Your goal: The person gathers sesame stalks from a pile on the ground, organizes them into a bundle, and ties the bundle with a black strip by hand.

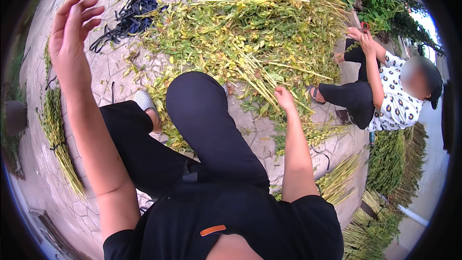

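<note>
My left hand [72,33] is raised at the upper left, its fingers loosely spread and nothing in them. It hovers left of a heap of black cloth-like strips [134,14] on the paving. My right hand [285,99] is low over the near edge of a broad pile of cut green and yellow leafy plants [240,33]. Its fingers are closed on the end of some pale plant stalks [260,79], which lie slanting across the pile. How many stalks are in its grip is hidden.
A tied bundle of stalks [60,149] lies on the paving [101,74] at the left. Another person [394,86] in a patterned shirt sits at the right, hands raised. More bundles [385,163] stand behind that person. My bent knee [197,91] rises between my arms.
</note>
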### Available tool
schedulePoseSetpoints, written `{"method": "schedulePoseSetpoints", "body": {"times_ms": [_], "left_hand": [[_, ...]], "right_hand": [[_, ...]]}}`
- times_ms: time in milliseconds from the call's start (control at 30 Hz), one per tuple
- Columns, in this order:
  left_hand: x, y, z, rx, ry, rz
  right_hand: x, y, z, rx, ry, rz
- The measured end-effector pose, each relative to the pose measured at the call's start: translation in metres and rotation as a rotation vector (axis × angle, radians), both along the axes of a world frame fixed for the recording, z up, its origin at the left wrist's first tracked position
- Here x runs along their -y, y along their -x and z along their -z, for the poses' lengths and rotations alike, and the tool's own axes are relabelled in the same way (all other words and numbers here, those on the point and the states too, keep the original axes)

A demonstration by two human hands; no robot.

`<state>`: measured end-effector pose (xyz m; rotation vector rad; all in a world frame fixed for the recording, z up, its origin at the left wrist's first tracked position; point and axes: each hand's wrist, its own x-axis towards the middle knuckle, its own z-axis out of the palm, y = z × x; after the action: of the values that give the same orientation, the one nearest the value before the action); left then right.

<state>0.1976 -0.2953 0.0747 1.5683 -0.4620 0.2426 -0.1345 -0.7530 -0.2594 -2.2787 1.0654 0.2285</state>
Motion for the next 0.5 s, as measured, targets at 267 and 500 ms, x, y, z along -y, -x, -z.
{"method": "schedulePoseSetpoints", "body": {"times_ms": [267, 500], "left_hand": [[0.087, 0.008, 0.08, -0.383, -0.144, 0.359], [0.086, 0.002, 0.075, -0.384, -0.243, 0.368]], "right_hand": [[0.018, -0.028, 0.059, -0.01, 0.343, -0.076], [0.022, -0.077, 0.072, -0.415, 0.365, -0.126]]}}
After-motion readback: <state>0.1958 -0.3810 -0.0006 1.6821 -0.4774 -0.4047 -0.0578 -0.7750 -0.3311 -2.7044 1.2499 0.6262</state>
